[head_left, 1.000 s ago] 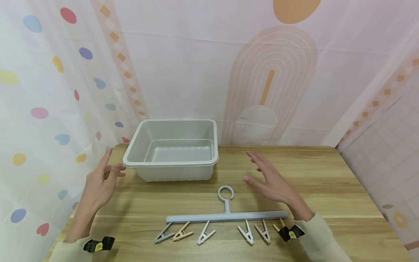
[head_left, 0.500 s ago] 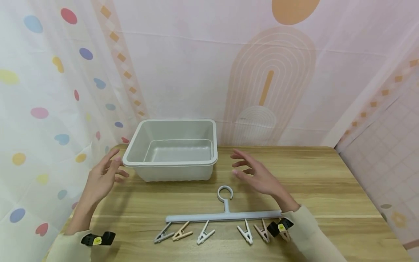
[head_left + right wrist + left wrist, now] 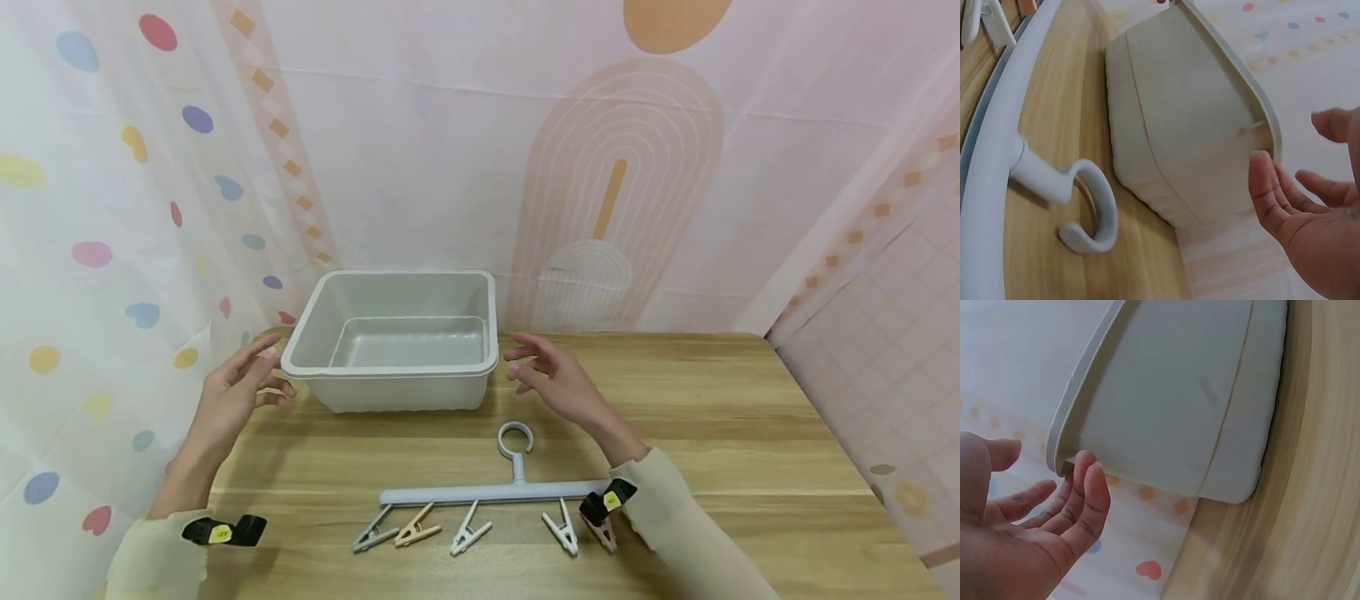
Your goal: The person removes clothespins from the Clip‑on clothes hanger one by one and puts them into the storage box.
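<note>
A pale grey rectangular plastic basin (image 3: 405, 393) stands upright at the back left of the table, with nothing visible inside. My left hand (image 3: 228, 396) is at its left end, fingers loosely bent, holding nothing. In the left wrist view, those fingertips lie close to the rim of the basin (image 3: 1172, 394); whether they touch I cannot tell. On the other side, my right hand (image 3: 558, 383) is just beside the basin's right rim, its fingers relaxed and bent. The right wrist view shows its fingertips near the rim's underside, with the thumb apart from the basin (image 3: 1191, 112).
A light grey clip hanger (image 3: 450, 495) lies in front of the basin, its hook (image 3: 1107, 212) pointing toward the back. Several clips hang along its bar, and my right sleeve (image 3: 675, 517) covers the right end. A patterned curtain (image 3: 420, 167) rises behind the wooden table (image 3: 720, 400).
My right hand has moved left, up to the basin's right rim. My left hand has shifted slightly toward the left rim, its fingers a little more bent. Basin and hanger have stayed in place.
</note>
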Available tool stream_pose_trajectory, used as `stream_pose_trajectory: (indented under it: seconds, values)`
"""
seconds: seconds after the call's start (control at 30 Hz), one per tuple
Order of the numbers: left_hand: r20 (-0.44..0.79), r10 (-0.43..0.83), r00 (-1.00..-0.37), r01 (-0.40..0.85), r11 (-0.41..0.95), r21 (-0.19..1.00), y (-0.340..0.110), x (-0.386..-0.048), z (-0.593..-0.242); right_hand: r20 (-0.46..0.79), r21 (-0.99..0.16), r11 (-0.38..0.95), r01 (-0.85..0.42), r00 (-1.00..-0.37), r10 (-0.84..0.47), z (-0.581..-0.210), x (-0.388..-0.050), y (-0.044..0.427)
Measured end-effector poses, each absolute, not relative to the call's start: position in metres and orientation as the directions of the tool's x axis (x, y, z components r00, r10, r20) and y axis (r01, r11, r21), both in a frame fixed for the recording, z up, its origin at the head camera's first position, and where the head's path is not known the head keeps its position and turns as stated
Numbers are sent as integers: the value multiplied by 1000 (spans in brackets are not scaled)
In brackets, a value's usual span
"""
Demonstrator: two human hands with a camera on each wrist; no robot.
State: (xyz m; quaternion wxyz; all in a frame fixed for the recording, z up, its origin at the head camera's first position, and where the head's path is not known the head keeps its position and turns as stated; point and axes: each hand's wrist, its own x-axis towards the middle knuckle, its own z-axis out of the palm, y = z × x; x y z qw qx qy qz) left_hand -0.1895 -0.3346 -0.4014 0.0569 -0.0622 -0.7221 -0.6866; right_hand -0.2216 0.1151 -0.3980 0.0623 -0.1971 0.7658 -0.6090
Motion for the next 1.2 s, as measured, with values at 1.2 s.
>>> stream_pose_trajectory:
  seconds: [1.2]
  values:
    - [115, 6, -993, 108, -312, 944, -334, -190, -402, 1, -999, -50, 11, -973, -233, -401, -236, 71]
